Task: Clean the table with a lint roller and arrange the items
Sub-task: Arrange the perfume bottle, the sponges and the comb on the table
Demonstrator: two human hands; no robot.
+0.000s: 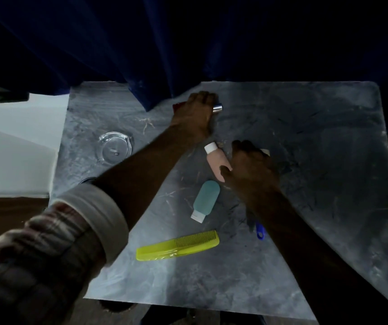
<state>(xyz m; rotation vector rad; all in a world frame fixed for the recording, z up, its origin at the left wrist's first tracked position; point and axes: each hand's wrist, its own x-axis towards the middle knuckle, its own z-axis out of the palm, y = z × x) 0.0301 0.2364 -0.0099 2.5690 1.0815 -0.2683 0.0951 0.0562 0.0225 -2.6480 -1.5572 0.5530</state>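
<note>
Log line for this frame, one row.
left hand grips silver-ended item | right hand beside pink bottle, grip unclear | teal bottle, comb, glass dish lying on table

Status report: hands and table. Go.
Left hand grips silver-capped item. Right hand at pink bottle, grip unclear. Teal bottle, comb loose on table.

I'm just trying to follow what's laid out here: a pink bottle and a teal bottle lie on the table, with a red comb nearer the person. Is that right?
Not quite: the head view shows the comb is yellow-green, not red. The rest holds: the pink bottle and teal bottle lie on the table, the comb nearer the person.
</note>
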